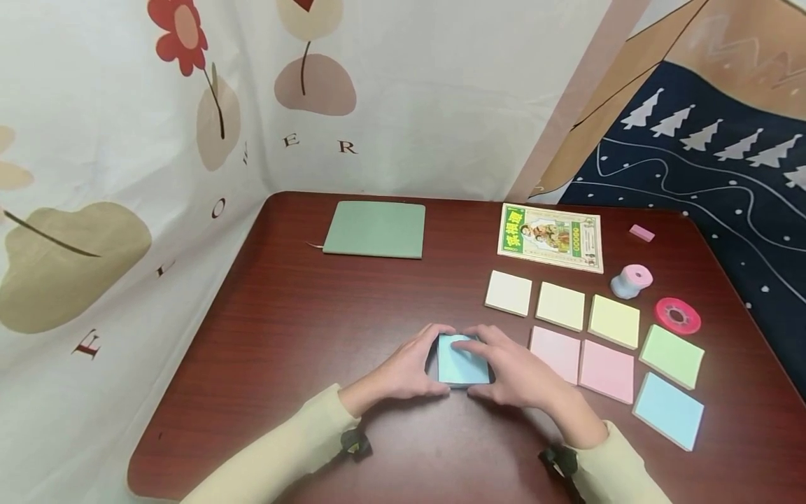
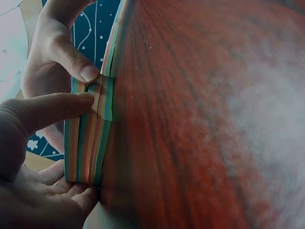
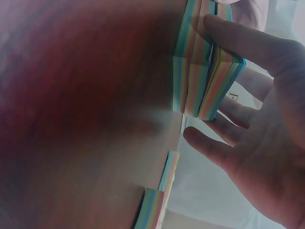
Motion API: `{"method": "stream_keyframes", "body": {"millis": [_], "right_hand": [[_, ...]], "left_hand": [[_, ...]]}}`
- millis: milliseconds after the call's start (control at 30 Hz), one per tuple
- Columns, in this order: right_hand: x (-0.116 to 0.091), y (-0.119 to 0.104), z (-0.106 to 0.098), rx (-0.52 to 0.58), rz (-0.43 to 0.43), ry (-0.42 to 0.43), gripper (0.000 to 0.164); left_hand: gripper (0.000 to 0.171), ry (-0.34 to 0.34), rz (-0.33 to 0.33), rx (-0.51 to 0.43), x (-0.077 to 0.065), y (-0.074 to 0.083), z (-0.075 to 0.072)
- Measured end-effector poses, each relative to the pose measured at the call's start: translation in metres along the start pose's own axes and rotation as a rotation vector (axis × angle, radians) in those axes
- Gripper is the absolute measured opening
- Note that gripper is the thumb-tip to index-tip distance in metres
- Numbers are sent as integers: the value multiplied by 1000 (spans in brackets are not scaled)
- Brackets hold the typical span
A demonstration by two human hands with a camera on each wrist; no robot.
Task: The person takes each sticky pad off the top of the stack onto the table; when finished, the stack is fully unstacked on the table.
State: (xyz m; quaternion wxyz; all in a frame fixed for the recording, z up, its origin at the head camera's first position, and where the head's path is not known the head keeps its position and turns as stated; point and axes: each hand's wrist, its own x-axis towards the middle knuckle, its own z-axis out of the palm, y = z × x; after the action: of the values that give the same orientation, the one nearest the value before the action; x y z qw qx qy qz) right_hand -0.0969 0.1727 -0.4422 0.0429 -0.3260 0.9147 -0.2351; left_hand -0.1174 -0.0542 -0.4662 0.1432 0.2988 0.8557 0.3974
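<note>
A stack of sticky note pads (image 1: 462,369) with a light blue top sheet sits on the table in front of the person. Its sides show striped layers of blue, green, yellow and pink (image 2: 86,148). The left hand (image 1: 412,367) grips the stack from the left, its thumb on the near side and its fingers round the far side. From the right, the right hand (image 1: 513,367) holds it too, thumb on the near side and a finger across the top. In the right wrist view, the layers of the stack (image 3: 193,76) are slightly out of line.
Several separate pads lie to the right, among them a white pad (image 1: 508,293), a pink pad (image 1: 606,371) and a blue pad (image 1: 668,411). Behind are a green notebook (image 1: 376,229), a printed card (image 1: 550,238), a pink eraser (image 1: 642,233), tape rolls (image 1: 632,281) and a red ring (image 1: 691,320).
</note>
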Motion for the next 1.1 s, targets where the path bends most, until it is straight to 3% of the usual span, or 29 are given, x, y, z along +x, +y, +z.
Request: {"method": "stream_keyframes", "body": {"millis": [367,500,733,933,1100], "right_hand": [[-2,10,-30,36,55,-38,62],[6,21,-46,64,82,-2,60],[46,39,-55,52,131,91,61],[88,55,-41,19,166,100,58],[110,66,-28,3,176,70,57]], "left_hand": [[93,8,-14,-23,0,1,1],[93,8,-12,-29,0,0,1],[88,13,-2,-33,0,0,0],[84,-3,-19,-24,0,1,-1],[80,-21,-26,-28,-1,1,-1]]}}
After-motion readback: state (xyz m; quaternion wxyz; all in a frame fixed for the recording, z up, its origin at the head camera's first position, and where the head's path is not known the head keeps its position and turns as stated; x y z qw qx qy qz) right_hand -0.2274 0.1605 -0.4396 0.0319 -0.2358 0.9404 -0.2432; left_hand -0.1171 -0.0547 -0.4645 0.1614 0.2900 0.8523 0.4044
